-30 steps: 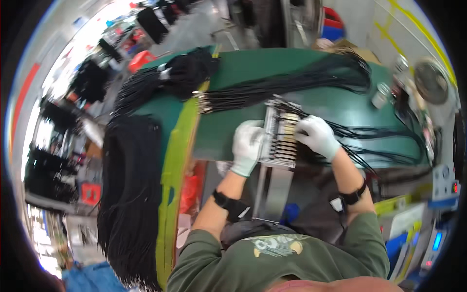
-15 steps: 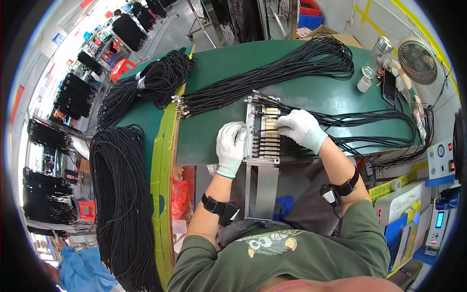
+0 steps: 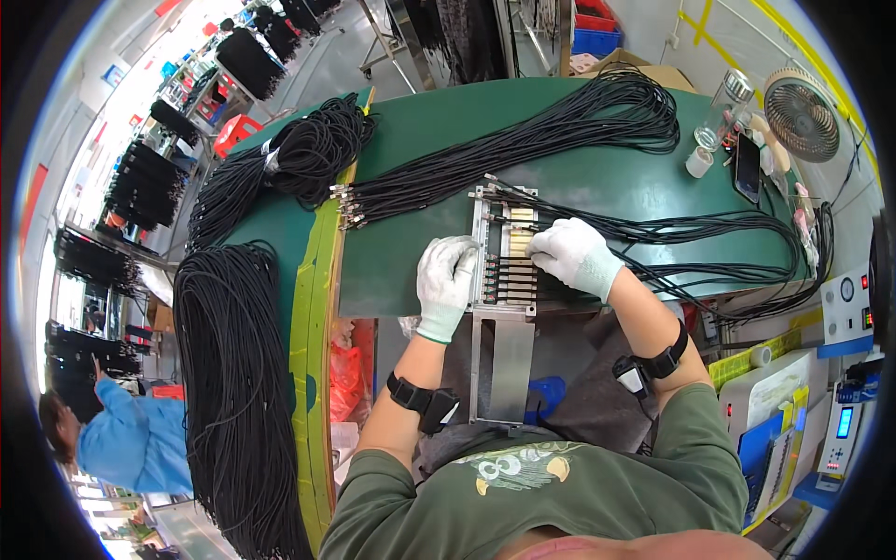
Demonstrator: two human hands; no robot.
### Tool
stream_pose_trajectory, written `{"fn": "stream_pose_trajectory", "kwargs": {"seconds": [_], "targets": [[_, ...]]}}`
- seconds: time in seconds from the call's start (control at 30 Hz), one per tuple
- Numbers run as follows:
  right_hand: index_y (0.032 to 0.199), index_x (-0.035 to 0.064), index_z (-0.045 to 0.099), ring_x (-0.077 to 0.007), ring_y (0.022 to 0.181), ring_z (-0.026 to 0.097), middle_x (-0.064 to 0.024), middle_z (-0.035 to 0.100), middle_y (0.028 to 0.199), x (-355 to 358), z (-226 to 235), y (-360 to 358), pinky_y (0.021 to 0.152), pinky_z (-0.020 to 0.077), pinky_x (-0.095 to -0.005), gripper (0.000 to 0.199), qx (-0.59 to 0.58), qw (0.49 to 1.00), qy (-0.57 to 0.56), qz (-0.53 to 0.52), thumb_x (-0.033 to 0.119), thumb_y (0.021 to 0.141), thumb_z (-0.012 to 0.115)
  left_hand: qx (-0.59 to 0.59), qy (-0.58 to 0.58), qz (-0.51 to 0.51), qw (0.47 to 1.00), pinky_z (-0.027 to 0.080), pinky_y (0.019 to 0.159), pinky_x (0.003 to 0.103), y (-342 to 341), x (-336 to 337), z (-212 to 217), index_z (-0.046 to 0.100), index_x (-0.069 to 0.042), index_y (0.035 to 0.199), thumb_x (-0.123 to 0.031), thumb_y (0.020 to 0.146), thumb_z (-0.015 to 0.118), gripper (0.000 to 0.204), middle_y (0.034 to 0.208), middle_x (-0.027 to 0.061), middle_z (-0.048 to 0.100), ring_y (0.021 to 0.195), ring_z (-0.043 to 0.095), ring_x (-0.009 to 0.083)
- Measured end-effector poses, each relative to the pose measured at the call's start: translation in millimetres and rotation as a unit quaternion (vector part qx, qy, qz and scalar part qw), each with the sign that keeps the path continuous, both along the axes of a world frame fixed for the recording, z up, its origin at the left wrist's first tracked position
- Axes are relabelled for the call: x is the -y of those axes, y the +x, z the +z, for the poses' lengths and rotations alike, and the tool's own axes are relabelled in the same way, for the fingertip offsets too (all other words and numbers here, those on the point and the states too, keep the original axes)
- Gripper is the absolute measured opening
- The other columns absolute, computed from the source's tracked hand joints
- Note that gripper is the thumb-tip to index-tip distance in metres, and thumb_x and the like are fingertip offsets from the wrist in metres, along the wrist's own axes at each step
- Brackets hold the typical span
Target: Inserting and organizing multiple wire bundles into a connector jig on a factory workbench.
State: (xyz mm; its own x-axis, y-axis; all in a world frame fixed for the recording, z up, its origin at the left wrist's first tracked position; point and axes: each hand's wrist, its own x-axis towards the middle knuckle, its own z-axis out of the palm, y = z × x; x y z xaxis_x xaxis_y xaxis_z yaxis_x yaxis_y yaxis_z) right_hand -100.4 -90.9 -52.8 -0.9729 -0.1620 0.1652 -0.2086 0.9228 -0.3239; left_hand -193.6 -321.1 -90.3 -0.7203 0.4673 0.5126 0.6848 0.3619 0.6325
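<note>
A metal fixture [image 3: 483, 245] with a row of slots stands at the front edge of the green table. Several black cables [image 3: 510, 277] lie side by side across its near slots, and pale strips show in the middle ones. Both my hands wear white gloves. My left hand [image 3: 445, 285] rests against the fixture's left edge with fingers curled; what they hold, if anything, is hidden. On the other side, my right hand [image 3: 571, 254] pinches a black cable at the fixture's right edge. More black cables [image 3: 709, 224] run from the fixture to the right and loop back.
A long cable bundle [image 3: 523, 131] lies behind the fixture. Two more bundles, one tied [image 3: 289, 154] and one hanging [image 3: 238, 373], are at the left. A phone [image 3: 747, 168], a glass bottle [image 3: 723, 107] and a fan [image 3: 801, 114] stand back right. A person in blue [image 3: 135, 434] is at far left.
My right hand has shifted slightly nearer to me along the fixture. My left hand has moved a little right, against its edge. At far left, the person in blue has risen into fuller view.
</note>
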Motion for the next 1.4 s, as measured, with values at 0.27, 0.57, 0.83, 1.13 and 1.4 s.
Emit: {"fn": "stream_pose_trajectory", "kwargs": {"seconds": [0.27, 0.57, 0.83, 1.13, 1.4], "targets": [[0.082, 0.0118, 0.068, -0.0313, 0.081, 0.060, -0.0089, 0.064, 0.078, 23, 7, -7, 0.075, 0.0473, -0.0429, 0.015, -0.082, 0.997, 0.012, -0.010, 0.027, 0.079, 0.070, -0.120, -0.151, -0.118, 0.974, 0.029, 0.109, 0.060, 2, 1, 26, 0.076, -0.018, 0.098, -0.043, 0.075, 0.073, 0.033, 0.137, 0.0269, 0.049, 0.125, 0.045, 0.0462], [0.076, 0.0134, 0.067, -0.0274, 0.086, 0.058, -0.0051, 0.063, 0.080, -7, -7, -14, 0.077, 0.0448, -0.0417, 0.016, -0.095, 0.981, 0.117, -0.124, 0.021, 0.067, 0.077, -0.132, -0.125, -0.083, 0.980, 0.031, 0.110, 0.057, 14, -11, 6, 0.077, -0.025, 0.096, -0.038, 0.077, 0.072, 0.023, 0.138, 0.0183, 0.052, 0.127, 0.046, 0.0424], [0.073, 0.0118, 0.067, -0.0278, 0.086, 0.059, -0.0052, 0.064, 0.078, 12, 18, -8, 0.076, 0.0449, -0.0411, 0.015, -0.164, 0.985, -0.003, -0.048, 0.021, 0.068, 0.077, -0.048, 0.005, -0.063, 0.997, 0.035, 0.110, 0.049, -2, -7, -7, 0.069, -0.010, 0.094, -0.028, 0.085, 0.071, 0.020, 0.130, 0.0134, 0.061, 0.128, 0.049, 0.0359], [0.079, 0.0111, 0.071, -0.0306, 0.084, 0.062, -0.0083, 0.068, 0.081, 41, 17, -7, 0.076, 0.0469, -0.0423, 0.014, -0.139, 0.984, -0.113, -0.005, 0.024, 0.073, 0.075, -0.068, 0.078, -0.101, 0.989, 0.043, 0.104, 0.044, 4, -6, 1, 0.065, -0.007, 0.093, -0.010, 0.083, 0.073, 0.013, 0.124, 0.0116, 0.064, 0.121, 0.055, 0.0337], [0.074, 0.0064, 0.069, -0.0345, 0.079, 0.064, -0.0137, 0.067, 0.078, -5, 3, 2, 0.069, 0.0489, -0.0453, 0.018, -0.050, 0.985, -0.161, -0.030, 0.024, 0.077, 0.071, -0.061, 0.133, -0.055, 0.988, 0.046, 0.101, 0.043, 2, -5, -6, 0.066, -0.005, 0.090, -0.008, 0.079, 0.074, 0.014, 0.120, 0.0130, 0.065, 0.118, 0.057, 0.0336]]}}
